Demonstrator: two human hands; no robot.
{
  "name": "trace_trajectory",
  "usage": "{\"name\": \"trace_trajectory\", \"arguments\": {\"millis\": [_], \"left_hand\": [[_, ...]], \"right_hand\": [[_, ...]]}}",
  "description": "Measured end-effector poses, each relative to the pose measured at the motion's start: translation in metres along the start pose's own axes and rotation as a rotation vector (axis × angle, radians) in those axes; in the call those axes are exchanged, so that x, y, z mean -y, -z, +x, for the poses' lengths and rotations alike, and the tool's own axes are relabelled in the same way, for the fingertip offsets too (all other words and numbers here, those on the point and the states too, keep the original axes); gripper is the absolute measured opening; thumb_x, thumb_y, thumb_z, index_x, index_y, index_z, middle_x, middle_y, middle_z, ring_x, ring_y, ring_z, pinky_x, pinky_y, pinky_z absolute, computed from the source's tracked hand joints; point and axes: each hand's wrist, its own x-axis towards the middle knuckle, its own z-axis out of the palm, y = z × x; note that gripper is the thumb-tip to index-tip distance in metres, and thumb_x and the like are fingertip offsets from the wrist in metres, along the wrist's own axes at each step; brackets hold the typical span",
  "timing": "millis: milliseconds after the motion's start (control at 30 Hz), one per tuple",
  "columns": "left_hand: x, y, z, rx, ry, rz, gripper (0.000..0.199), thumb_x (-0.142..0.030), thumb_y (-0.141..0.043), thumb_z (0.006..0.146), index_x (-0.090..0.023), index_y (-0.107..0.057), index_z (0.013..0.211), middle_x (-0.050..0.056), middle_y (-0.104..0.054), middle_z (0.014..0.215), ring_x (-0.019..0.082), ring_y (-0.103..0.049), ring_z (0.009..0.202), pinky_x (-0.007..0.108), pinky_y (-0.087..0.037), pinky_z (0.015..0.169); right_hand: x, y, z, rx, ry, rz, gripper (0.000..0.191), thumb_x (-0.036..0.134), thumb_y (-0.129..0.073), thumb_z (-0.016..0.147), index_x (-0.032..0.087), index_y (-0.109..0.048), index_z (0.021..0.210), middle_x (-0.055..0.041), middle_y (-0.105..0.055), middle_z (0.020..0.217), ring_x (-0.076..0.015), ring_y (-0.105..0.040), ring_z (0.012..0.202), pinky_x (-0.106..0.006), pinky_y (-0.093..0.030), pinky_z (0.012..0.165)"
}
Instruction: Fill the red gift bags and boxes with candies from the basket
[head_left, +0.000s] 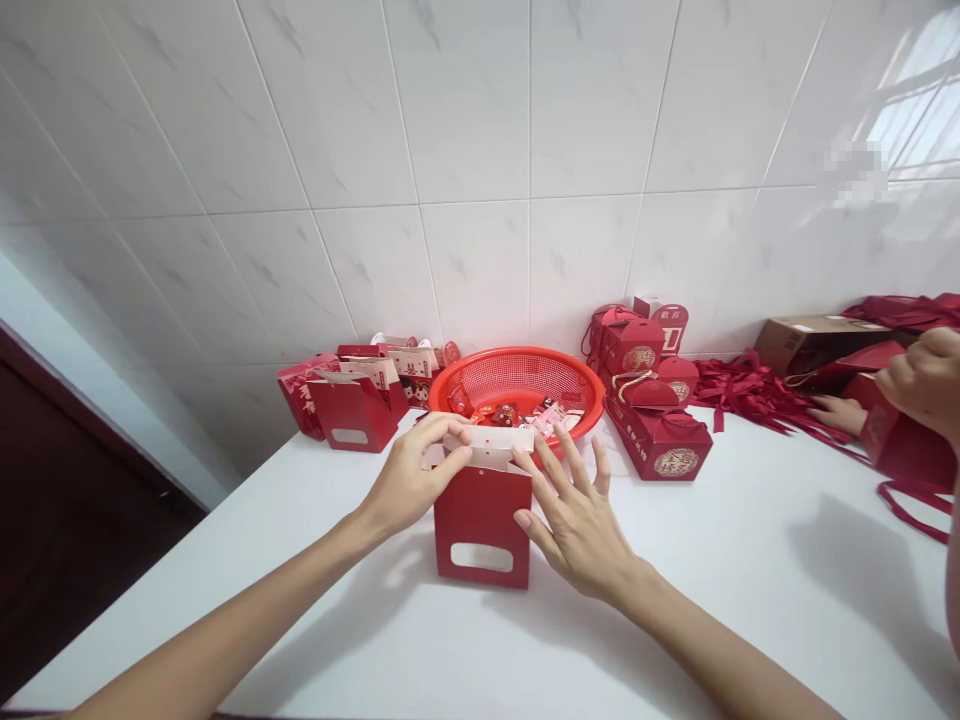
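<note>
A red paper gift box [481, 515] stands upright on the white table, its top flaps raised and a clear oval window low on its front. At its upper left corner, my left hand [420, 465] pinches the flap edge between thumb and fingers. My right hand [577, 510] has its fingers spread, with thumb and fingertips against the box's right side and top edge. Just behind stands a red plastic basket [517, 362] holding small wrapped sweets [551, 415], partly hidden by the box and hands.
Several similar red boxes [352, 410] stand open at the left back. Closed red boxes with gold emblems [671, 440] are right of the basket. Dark red ribbons [750, 395] lie farther right, beside another person's hands [926, 380] and a red box [907, 425]. A tiled wall [480, 270] rises behind.
</note>
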Motion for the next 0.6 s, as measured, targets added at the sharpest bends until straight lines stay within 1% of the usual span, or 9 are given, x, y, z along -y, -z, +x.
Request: {"name": "trace_trajectory", "arguments": {"millis": [33, 100, 167, 200, 267, 333, 400, 500, 600], "left_hand": [[0.000, -0.001, 0.000, 0.031, 0.018, -0.017, 0.020, -0.038, -0.053, 0.089, -0.022, -0.061, 0.082, 0.004, -0.066, 0.099, 0.021, -0.062, 0.093, 0.032, -0.050, 0.080], [0.000, -0.002, 0.001, 0.070, 0.050, -0.053, 0.023, -0.042, -0.051, 0.091, -0.022, -0.063, 0.091, 0.003, -0.067, 0.096, 0.020, -0.063, 0.087, 0.031, -0.051, 0.078], [0.000, -0.004, 0.000, 0.096, 0.061, -0.090, 0.027, -0.044, -0.050, 0.091, -0.022, -0.064, 0.100, 0.004, -0.068, 0.101, 0.021, -0.063, 0.090, 0.032, -0.052, 0.080], [0.000, -0.005, 0.000, 0.119, 0.059, -0.109, 0.029, -0.045, -0.050, 0.092, -0.023, -0.064, 0.105, 0.005, -0.068, 0.106, 0.021, -0.063, 0.092, 0.032, -0.052, 0.082], [0.000, -0.007, -0.001, 0.176, 0.049, -0.146, 0.032, -0.046, -0.049, 0.094, -0.024, -0.063, 0.113, 0.005, -0.066, 0.117, 0.021, -0.063, 0.098, 0.032, -0.052, 0.086], [-0.002, -0.008, -0.003, 0.215, 0.028, -0.163, 0.033, -0.045, -0.048, 0.096, -0.026, -0.062, 0.118, 0.005, -0.064, 0.126, 0.022, -0.062, 0.104, 0.033, -0.052, 0.090], [-0.003, -0.010, -0.005, 0.226, 0.011, -0.167, 0.033, -0.044, -0.050, 0.096, -0.026, -0.062, 0.121, 0.006, -0.063, 0.128, 0.023, -0.061, 0.109, 0.034, -0.051, 0.093], [-0.005, -0.012, -0.008, 0.245, 0.015, -0.188, 0.035, -0.042, -0.052, 0.095, -0.025, -0.061, 0.124, 0.008, -0.065, 0.126, 0.024, -0.062, 0.108, 0.036, -0.052, 0.093], [-0.006, -0.011, -0.008, 0.271, 0.021, -0.212, 0.034, -0.043, -0.052, 0.095, -0.026, -0.062, 0.124, 0.007, -0.065, 0.126, 0.024, -0.063, 0.108, 0.036, -0.052, 0.094]], "right_hand": [[0.000, 0.000, 0.000, 0.000, -0.001, 0.001, 0.057, 0.042, -0.038, 0.103, 0.017, -0.036, 0.154, -0.0122, -0.039, 0.158, -0.0299, -0.001, 0.155, -0.056, 0.006, 0.120], [-0.001, 0.001, 0.001, -0.002, -0.004, -0.001, 0.059, 0.044, -0.037, 0.103, 0.013, -0.037, 0.153, -0.0155, -0.039, 0.157, -0.0309, -0.002, 0.154, -0.057, 0.005, 0.120], [-0.003, 0.002, 0.002, -0.005, -0.001, 0.003, 0.059, 0.044, -0.037, 0.103, 0.011, -0.038, 0.152, -0.0181, -0.041, 0.155, -0.0323, -0.003, 0.154, -0.057, 0.004, 0.120], [-0.005, 0.004, 0.002, -0.006, 0.001, 0.013, 0.059, 0.044, -0.037, 0.103, 0.011, -0.037, 0.152, -0.0185, -0.045, 0.152, -0.0326, -0.004, 0.154, -0.058, 0.003, 0.120], [-0.009, 0.006, 0.003, -0.016, 0.004, 0.044, 0.058, 0.041, -0.037, 0.103, 0.012, -0.036, 0.153, -0.0171, -0.053, 0.144, -0.0325, -0.007, 0.154, -0.058, 0.001, 0.120], [-0.013, 0.009, 0.004, -0.041, 0.001, 0.078, 0.056, 0.038, -0.037, 0.103, 0.013, -0.035, 0.153, -0.0157, -0.056, 0.139, -0.0324, -0.012, 0.153, -0.058, -0.002, 0.120], [-0.015, 0.010, 0.003, -0.083, -0.003, 0.110, 0.054, 0.034, -0.038, 0.103, 0.015, -0.036, 0.153, -0.0152, -0.057, 0.136, -0.0325, -0.018, 0.151, -0.058, -0.006, 0.120], [-0.016, 0.011, 0.002, -0.153, 0.005, 0.173, 0.052, 0.028, -0.040, 0.101, 0.014, -0.038, 0.151, -0.0140, -0.063, 0.124, -0.0316, -0.029, 0.147, -0.057, -0.010, 0.120], [-0.016, 0.010, 0.000, -0.208, -0.001, 0.208, 0.051, 0.024, -0.044, 0.099, 0.015, -0.042, 0.149, -0.0120, -0.066, 0.117, -0.0307, -0.035, 0.145, -0.056, -0.009, 0.120]]}}
